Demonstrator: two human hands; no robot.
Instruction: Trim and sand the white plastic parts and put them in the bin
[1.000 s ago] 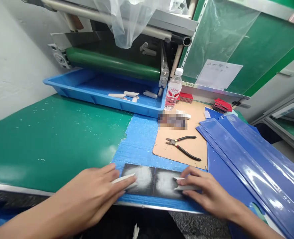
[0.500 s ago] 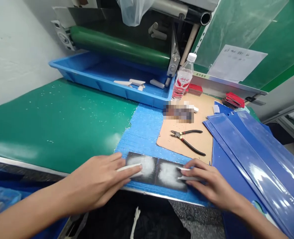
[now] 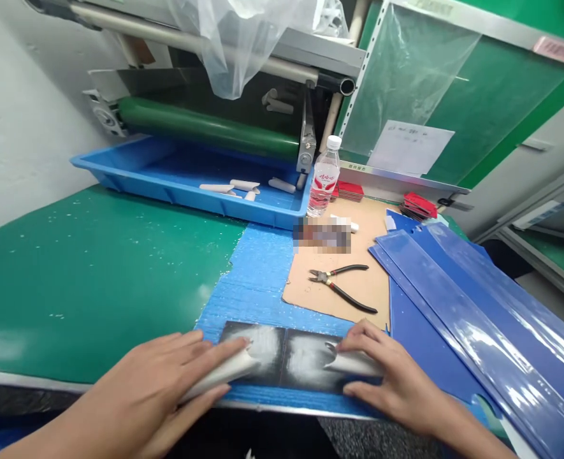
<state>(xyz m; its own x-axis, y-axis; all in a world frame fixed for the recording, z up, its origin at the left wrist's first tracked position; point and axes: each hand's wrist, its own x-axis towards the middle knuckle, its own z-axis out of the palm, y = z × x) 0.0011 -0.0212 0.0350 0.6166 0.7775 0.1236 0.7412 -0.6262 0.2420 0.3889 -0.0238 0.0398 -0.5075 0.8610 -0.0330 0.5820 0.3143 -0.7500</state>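
Note:
Two black abrasive-looking sheets (image 3: 304, 358), dusted white in their middles, lie side by side at the table's front edge. My left hand (image 3: 167, 376) grips a pale, hollow plastic piece (image 3: 229, 371) with a notched end, its tip over the left sheet. A similar pale piece (image 3: 358, 362) is in my right hand (image 3: 396, 370), held between thumb and fingers above the right sheet. I cannot tell whether either piece touches its sheet. Black-handled cutting pliers (image 3: 327, 278) rest on brown cardboard (image 3: 305, 296) beyond the sheets.
A blue tray (image 3: 186, 203) with several pale pieces stands under a green conveyor roller (image 3: 205, 131). Nearby are a water bottle (image 3: 324, 178) and stacked red pieces (image 3: 419, 206). Blue plastic strips (image 3: 434, 306) cover the right side; white specks dot the green mat (image 3: 119, 268).
The view has shifted, so the table sits lower in it. My left hand has drawn its piece back leftward on the sheet. Both pieces now show more of their hollow ends.

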